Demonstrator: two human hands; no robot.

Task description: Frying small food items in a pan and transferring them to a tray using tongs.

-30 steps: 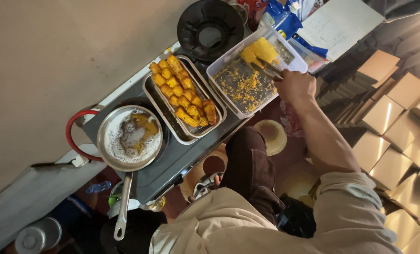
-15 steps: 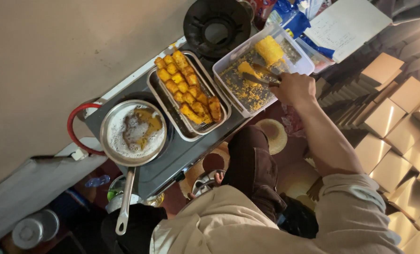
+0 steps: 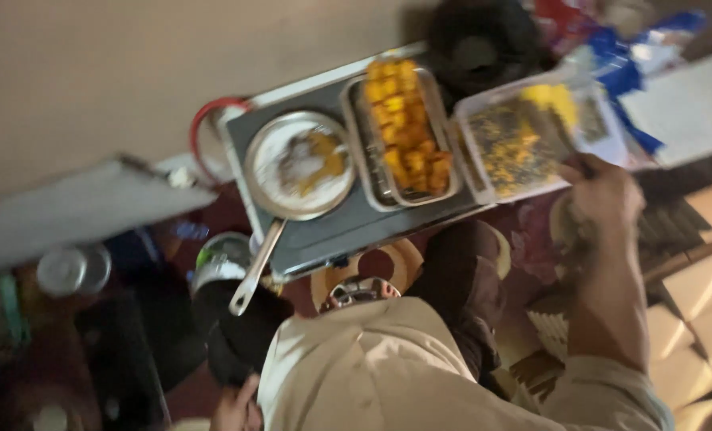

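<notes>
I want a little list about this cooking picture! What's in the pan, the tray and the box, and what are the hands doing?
pan: round metal frying pan, long handle, some yellow and pale food in it
tray: metal tray beside the pan, full of orange-yellow fried pieces
box: clear plastic box with yellow, crumbly food
right hand: right hand at the box's near edge; grip blurred
left hand: left hand low at picture edge, mostly hidden
picture: blurry

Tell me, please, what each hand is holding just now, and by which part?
The right hand is at the near edge of the clear plastic container of yellow crumbs; blur hides any grip. The left hand seems to hold nothing.
</notes>
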